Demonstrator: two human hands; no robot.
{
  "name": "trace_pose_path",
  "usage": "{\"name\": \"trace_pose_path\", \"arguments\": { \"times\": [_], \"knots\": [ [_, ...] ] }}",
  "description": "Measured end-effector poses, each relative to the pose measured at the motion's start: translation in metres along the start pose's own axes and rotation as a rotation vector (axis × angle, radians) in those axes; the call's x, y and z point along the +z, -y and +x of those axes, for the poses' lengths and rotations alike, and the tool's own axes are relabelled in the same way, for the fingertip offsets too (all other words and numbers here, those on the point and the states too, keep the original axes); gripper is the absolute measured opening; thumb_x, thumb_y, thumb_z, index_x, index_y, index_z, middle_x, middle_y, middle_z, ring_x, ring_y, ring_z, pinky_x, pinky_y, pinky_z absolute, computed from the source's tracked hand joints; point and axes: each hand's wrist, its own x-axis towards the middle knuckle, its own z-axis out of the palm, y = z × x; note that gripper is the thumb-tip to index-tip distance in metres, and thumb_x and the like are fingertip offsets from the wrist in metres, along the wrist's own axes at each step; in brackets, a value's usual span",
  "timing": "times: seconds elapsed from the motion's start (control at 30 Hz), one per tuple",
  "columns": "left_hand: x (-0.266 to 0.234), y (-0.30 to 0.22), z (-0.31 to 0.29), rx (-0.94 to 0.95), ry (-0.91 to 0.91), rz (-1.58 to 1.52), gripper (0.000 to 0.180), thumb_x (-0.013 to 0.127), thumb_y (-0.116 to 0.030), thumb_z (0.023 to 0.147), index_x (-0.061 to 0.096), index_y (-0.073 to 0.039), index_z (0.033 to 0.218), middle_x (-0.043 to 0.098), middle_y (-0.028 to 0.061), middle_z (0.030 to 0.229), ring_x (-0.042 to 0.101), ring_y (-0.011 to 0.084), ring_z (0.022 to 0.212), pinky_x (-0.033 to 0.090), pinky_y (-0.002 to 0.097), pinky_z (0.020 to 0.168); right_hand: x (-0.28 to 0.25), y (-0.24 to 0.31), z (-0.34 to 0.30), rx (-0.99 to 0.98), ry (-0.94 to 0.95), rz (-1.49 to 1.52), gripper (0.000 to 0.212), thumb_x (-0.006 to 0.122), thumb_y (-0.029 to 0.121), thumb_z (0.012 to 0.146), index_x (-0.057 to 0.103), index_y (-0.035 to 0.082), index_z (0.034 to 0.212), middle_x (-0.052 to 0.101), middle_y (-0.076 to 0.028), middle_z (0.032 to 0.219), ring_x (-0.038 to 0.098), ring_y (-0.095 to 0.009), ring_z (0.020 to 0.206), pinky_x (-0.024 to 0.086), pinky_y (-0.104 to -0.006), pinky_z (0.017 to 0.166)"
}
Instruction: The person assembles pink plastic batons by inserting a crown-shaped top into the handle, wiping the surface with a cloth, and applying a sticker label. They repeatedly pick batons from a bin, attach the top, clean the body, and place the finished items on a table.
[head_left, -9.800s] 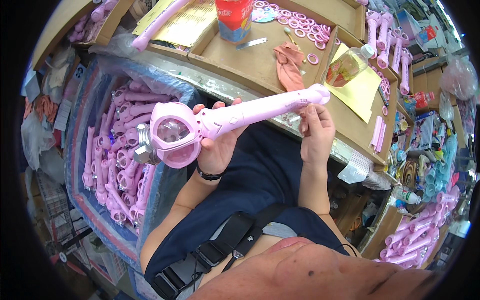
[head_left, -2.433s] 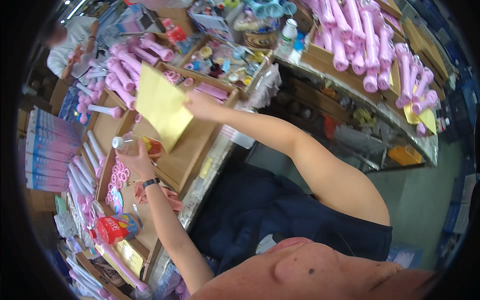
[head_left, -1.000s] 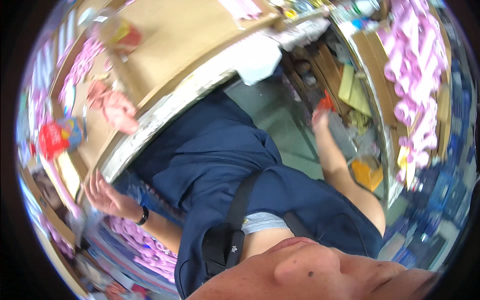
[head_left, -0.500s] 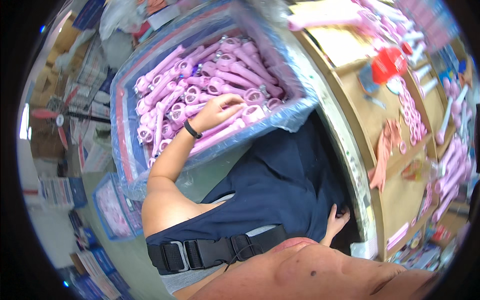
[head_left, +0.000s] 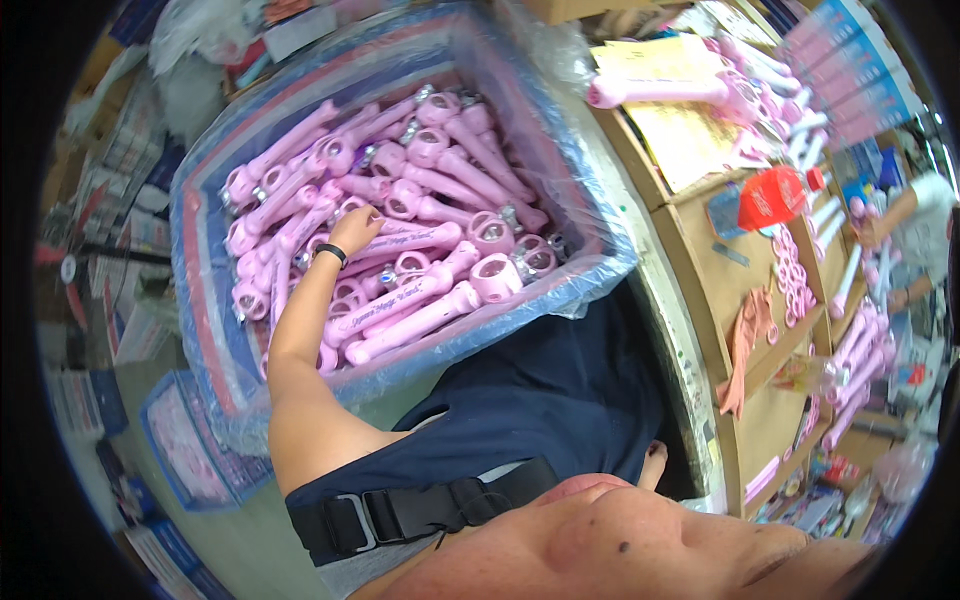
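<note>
A smooth grey-green floor (head_left: 255, 545) shows beside a worn, pale-edged workbench (head_left: 668, 305); printed cartons (head_left: 75, 408) stack at left, near a red-bladed fan (head_left: 69, 268).

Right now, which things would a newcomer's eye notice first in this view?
First, probably the heap of pink wands filling the plastic-lined bin left of centre, with the left hand among them. Next, the bright red bottle in a cardboard tray at right.
</note>
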Motion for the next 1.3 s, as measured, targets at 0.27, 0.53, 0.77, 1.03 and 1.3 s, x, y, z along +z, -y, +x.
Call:
{"name": "trace_pose_path", "arguments": {
  "times": [0.27, 0.53, 0.77, 1.03, 1.3],
  "knots": [
    [-0.023, -0.215, 0.063, 0.969, -0.415, -0.334, 0.013, 0.057, -0.006, 0.085, 0.063, -0.002, 0.096, 0.064, 0.0149, 0.093, 0.061, 0.0306, 0.088, 0.049, 0.0374, 0.077, -0.055, 0.095, -0.044, -0.205, 0.007, -0.272, 0.021, 0.053, 0.018, 0.088, 0.058, 0.001, 0.100, 0.059, -0.022, 0.097, 0.061, -0.039, 0.084, 0.051, -0.0453, 0.071],
    [-0.035, -0.404, 0.214, 0.722, -0.156, 0.044, 0.027, 0.050, -0.019, 0.086, 0.065, 0.000, 0.099, 0.065, 0.0199, 0.092, 0.062, 0.0342, 0.089, 0.048, 0.0412, 0.082, -0.047, 0.127, -0.060, -0.211, -0.129, -0.246, 0.037, 0.064, 0.028, 0.082, 0.057, -0.001, 0.105, 0.058, -0.020, 0.101, 0.059, -0.037, 0.091, 0.050, -0.0428, 0.076],
    [-0.014, -0.431, 0.235, 0.635, -0.174, 0.267, 0.055, 0.074, -0.038, 0.073, 0.061, -0.001, 0.111, 0.060, 0.0192, 0.113, 0.056, 0.0271, 0.109, 0.044, 0.0363, 0.091, -0.029, 0.099, -0.076, -0.086, -0.272, -0.119, 0.042, 0.065, 0.025, 0.080, 0.056, -0.003, 0.110, 0.056, -0.021, 0.107, 0.055, -0.038, 0.095, 0.048, -0.0428, 0.081],
    [-0.027, -0.460, 0.235, 0.068, -0.070, 0.212, 0.093, 0.086, -0.046, 0.055, 0.048, -0.005, 0.129, 0.047, 0.0150, 0.135, 0.045, 0.0311, 0.125, 0.039, 0.0418, 0.103, -0.027, 0.081, -0.060, -0.122, -0.226, -0.046, 0.042, 0.065, 0.025, 0.082, 0.056, -0.002, 0.112, 0.056, -0.020, 0.110, 0.054, -0.037, 0.096, 0.047, -0.0425, 0.082],
    [-0.023, -0.468, 0.221, 0.558, -0.472, 0.890, 0.026, 0.047, -0.014, 0.088, 0.073, -0.012, 0.091, 0.070, 0.0108, 0.091, 0.067, 0.0270, 0.086, 0.037, 0.0515, 0.092, -0.019, 0.061, -0.056, -0.140, -0.291, 0.039, 0.042, 0.065, 0.027, 0.082, 0.056, -0.001, 0.112, 0.056, -0.020, 0.110, 0.054, -0.037, 0.099, 0.047, -0.0432, 0.084]
  ]
}}
